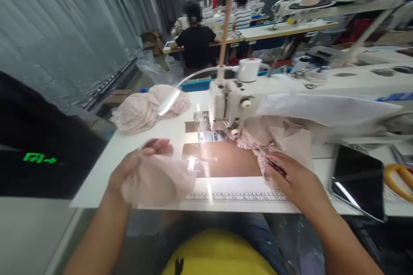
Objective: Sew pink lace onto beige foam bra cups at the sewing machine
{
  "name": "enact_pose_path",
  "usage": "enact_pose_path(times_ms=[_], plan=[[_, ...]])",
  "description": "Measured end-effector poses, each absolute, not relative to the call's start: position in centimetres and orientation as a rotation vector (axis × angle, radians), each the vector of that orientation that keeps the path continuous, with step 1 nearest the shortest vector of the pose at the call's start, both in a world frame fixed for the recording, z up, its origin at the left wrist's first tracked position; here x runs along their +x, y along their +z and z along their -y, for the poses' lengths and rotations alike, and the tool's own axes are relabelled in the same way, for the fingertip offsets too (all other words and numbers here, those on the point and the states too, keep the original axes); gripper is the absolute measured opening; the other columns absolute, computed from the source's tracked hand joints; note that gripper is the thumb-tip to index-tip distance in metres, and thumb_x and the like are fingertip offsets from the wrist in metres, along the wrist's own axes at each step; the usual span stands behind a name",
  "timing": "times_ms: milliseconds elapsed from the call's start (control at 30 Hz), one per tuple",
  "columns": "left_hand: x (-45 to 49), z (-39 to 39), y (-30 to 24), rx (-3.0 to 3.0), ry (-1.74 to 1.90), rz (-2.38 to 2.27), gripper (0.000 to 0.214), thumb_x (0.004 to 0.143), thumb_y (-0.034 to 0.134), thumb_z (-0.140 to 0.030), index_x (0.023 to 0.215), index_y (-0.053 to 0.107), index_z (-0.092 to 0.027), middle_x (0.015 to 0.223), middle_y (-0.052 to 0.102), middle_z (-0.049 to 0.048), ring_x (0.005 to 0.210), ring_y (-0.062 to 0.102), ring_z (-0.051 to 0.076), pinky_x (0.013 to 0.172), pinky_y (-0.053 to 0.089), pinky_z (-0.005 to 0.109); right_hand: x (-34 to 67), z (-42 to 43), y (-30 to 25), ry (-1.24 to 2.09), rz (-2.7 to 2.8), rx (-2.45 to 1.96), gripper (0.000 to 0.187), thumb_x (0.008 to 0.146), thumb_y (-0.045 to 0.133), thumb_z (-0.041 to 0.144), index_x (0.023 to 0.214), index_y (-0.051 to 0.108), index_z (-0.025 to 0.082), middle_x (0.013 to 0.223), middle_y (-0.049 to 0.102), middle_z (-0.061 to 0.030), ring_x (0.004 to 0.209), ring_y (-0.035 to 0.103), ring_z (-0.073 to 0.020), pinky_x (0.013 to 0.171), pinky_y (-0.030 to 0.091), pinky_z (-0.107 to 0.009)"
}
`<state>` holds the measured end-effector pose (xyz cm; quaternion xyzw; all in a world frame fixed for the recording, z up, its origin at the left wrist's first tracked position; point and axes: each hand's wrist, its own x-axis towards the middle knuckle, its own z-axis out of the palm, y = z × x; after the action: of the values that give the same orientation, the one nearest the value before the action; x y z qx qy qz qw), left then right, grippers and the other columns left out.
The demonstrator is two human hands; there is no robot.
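Note:
My left hand [138, 159], smeared by motion, is closed on a thin pale pink fabric piece [155, 182] that hangs over the front left of the white sewing table [97, 180]. My right hand [292, 176] is closed around a slim dark tool [276, 166], its exact kind unclear. Its fingers also touch a bunched pink fabric [263, 137] to the right of the needle area. The white sewing machine [229, 101] stands just beyond, between the two hands. A lit lamp on a bendy neck [169, 102] reaches over the table's left side.
Gathered pink fabric [148, 107] is heaped at the back left. A ruler strip [238, 197] runs along the front edge. On the right lie a black phone [358, 180] and orange-handled scissors [398, 180]. Two people [196, 43] sit at machines farther back.

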<state>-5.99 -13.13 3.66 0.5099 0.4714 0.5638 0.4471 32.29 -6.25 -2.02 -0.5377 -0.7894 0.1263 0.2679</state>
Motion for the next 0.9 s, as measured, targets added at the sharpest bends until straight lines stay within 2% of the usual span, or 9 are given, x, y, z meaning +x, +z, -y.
enact_pose_path(times_ms=[100, 233, 333, 400, 567, 633, 700, 833, 900], plan=[[-6.9, 11.9, 3.2, 1.470, 1.102, -1.456, 0.035, 0.078, 0.065, -0.044, 0.105, 0.071, -0.022, 0.126, 0.061, 0.0091, 0.126, 0.048, 0.031, 0.107, 0.035, 0.048, 30.8, 7.0, -0.7, 0.466, 2.063, -1.348, 0.039, 0.089, 0.046, 0.045, 0.118, 0.059, 0.023, 0.111, 0.066, -0.0094, 0.103, 0.061, -0.0271, 0.087, 0.048, -0.039], [-6.4, 11.0, 2.4, 1.575, 0.940, -1.400, 0.045, 0.079, 0.066, -0.041, 0.118, 0.064, -0.019, 0.126, 0.060, 0.0109, 0.120, 0.052, 0.029, 0.100, 0.041, 0.041, 26.6, 7.8, 1.1, 0.969, 2.156, -1.140, 0.046, 0.094, 0.031, 0.047, 0.123, 0.059, 0.024, 0.087, 0.066, -0.0069, 0.079, 0.064, -0.0212, 0.069, 0.051, -0.032], [-5.5, 11.0, 2.5, 1.612, 0.847, -1.311, 0.044, 0.078, 0.066, -0.041, 0.116, 0.063, -0.018, 0.109, 0.064, 0.0076, 0.107, 0.058, 0.026, 0.092, 0.046, 0.036, 22.7, 7.6, 2.2, 1.175, 2.228, -1.020, 0.044, 0.092, 0.040, 0.049, 0.120, 0.063, 0.025, 0.097, 0.069, -0.0083, 0.086, 0.063, -0.0224, 0.072, 0.050, -0.032], [-5.0, 11.2, 2.9, 1.623, 0.784, -1.253, 0.040, 0.077, 0.066, -0.041, 0.110, 0.064, -0.017, 0.101, 0.063, 0.0059, 0.100, 0.059, 0.024, 0.086, 0.047, 0.034, 20.3, 7.0, 2.8, 1.263, 2.230, -0.942, 0.040, 0.089, 0.047, 0.048, 0.115, 0.066, 0.024, 0.101, 0.069, -0.0077, 0.087, 0.063, -0.0222, 0.073, 0.049, -0.031], [-4.7, 11.5, 3.0, 1.640, 0.705, -1.155, 0.034, 0.075, 0.067, -0.037, 0.102, 0.061, -0.016, 0.095, 0.060, 0.0034, 0.088, 0.057, 0.019, 0.076, 0.046, 0.029, 16.7, 6.1, 3.1, 1.501, 2.164, -0.766, 0.031, 0.089, 0.049, 0.044, 0.079, 0.064, 0.018, 0.072, 0.060, -0.0014, 0.068, 0.055, -0.0149, 0.060, 0.043, -0.025], [-4.5, 11.5, 2.8, 1.637, 0.697, -1.146, 0.035, 0.075, 0.068, -0.036, 0.103, 0.060, -0.016, 0.095, 0.059, 0.0031, 0.086, 0.056, 0.019, 0.074, 0.045, 0.028, 15.8, 6.2, 2.9, 1.535, 2.133, -0.751, 0.035, 0.088, 0.050, 0.044, 0.067, 0.058, 0.017, 0.062, 0.051, 0.0011, 0.059, 0.047, -0.0119, 0.054, 0.038, -0.023], [-4.3, 11.4, 2.5, 1.639, 0.679, -1.174, 0.037, 0.073, 0.068, -0.037, 0.102, 0.061, -0.016, 0.094, 0.059, 0.0036, 0.086, 0.056, 0.019, 0.074, 0.045, 0.029, 15.4, 6.4, 2.7, 1.525, 2.105, -0.755, 0.035, 0.088, 0.051, 0.044, 0.066, 0.058, 0.017, 0.061, 0.050, 0.0015, 0.058, 0.046, -0.0115, 0.053, 0.037, -0.023], [-4.0, 11.3, 2.6, 1.681, 0.659, -1.176, 0.044, 0.072, 0.070, -0.038, 0.109, 0.061, -0.015, 0.099, 0.062, 0.0059, 0.096, 0.058, 0.024, 0.082, 0.046, 0.033, 16.2, 6.5, 2.3, 1.445, 2.136, -0.781, 0.034, 0.090, 0.048, 0.044, 0.084, 0.068, 0.017, 0.073, 0.063, -0.0019, 0.068, 0.056, -0.0148, 0.061, 0.044, -0.026], [-4.7, 11.4, 3.1, 1.700, 0.661, -1.101, 0.046, 0.076, 0.067, -0.037, 0.117, 0.060, -0.016, 0.109, 0.063, 0.0075, 0.105, 0.057, 0.025, 0.089, 0.046, 0.034, 18.1, 6.2, 1.6, 1.234, 2.222, -0.916, 0.034, 0.090, 0.048, 0.045, 0.095, 0.070, 0.019, 0.084, 0.069, -0.0041, 0.078, 0.061, -0.0183, 0.069, 0.047, -0.029]])
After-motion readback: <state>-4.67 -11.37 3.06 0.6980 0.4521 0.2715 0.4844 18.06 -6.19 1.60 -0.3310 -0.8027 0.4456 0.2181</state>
